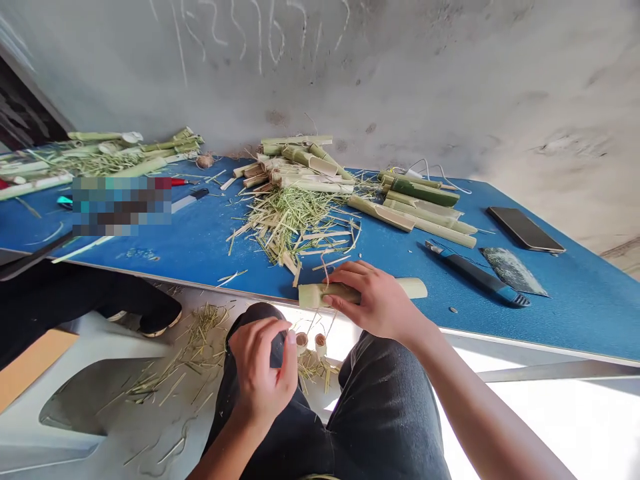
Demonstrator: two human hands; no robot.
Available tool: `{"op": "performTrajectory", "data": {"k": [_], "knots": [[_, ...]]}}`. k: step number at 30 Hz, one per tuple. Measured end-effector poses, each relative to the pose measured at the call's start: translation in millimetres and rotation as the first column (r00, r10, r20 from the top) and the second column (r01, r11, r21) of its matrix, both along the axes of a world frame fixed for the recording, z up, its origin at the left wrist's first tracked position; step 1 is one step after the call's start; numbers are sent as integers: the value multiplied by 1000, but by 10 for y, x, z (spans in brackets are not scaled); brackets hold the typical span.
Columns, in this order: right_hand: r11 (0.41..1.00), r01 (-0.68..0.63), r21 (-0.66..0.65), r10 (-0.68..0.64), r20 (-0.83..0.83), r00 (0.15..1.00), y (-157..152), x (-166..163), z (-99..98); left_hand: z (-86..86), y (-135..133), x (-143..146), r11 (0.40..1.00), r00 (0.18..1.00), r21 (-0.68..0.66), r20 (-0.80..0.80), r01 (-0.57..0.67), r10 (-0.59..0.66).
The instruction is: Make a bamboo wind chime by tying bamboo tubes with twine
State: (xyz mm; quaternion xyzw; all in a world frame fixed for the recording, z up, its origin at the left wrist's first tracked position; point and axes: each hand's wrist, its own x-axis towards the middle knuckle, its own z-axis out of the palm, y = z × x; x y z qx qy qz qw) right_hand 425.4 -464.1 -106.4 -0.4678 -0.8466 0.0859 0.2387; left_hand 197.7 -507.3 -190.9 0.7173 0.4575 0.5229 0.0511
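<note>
My right hand (376,301) rests on a short green bamboo section (413,288) lying at the near edge of the blue table (200,247), fingers curled over it. A thin pale strand runs up from under the fingers. My left hand (263,370) hovers over my left knee in dark trousers, fingers curled in a pinch near two small bamboo rings (310,343); what it holds is too small to make out.
A heap of green shavings (290,220) and split bamboo pieces (300,170) lies mid-table, more bamboo (425,207) to the right. A blue-handled knife (477,275), a dark blade (513,270) and a phone (525,229) lie at right. Another person's legs (75,297) are at left.
</note>
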Motion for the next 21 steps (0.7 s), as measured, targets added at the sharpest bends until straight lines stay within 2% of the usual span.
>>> {"op": "performTrajectory", "data": {"k": [1,2,4,6,8,12,16,21], "knots": [[1000,9,2,-9,4,1000,3,-17,2,131,15,-9,994,997,96,-61,-43,49],[1000,22,10,-22,1,1000,11,-34,2,254,63,4,993,991,110,-126,-35,49],[998,60,35,-58,-51,997,43,-63,4,440,234,72,998,969,44,-247,39,-27],[996,85,24,-79,-170,982,95,-82,18,530,432,152,986,946,-10,-280,168,-164],[997,62,-42,-72,-297,952,157,-94,51,552,573,203,966,933,-52,-249,253,-258],[988,-3,-154,-58,-395,917,228,-133,131,574,628,220,959,941,-132,-197,253,-275],[994,18,-106,-59,-393,917,172,-189,148,645,616,224,929,939,-198,-83,311,-332],[997,-28,-74,-3,-399,917,91,-231,145,628,621,240,925,935,-138,24,354,-355]]}}
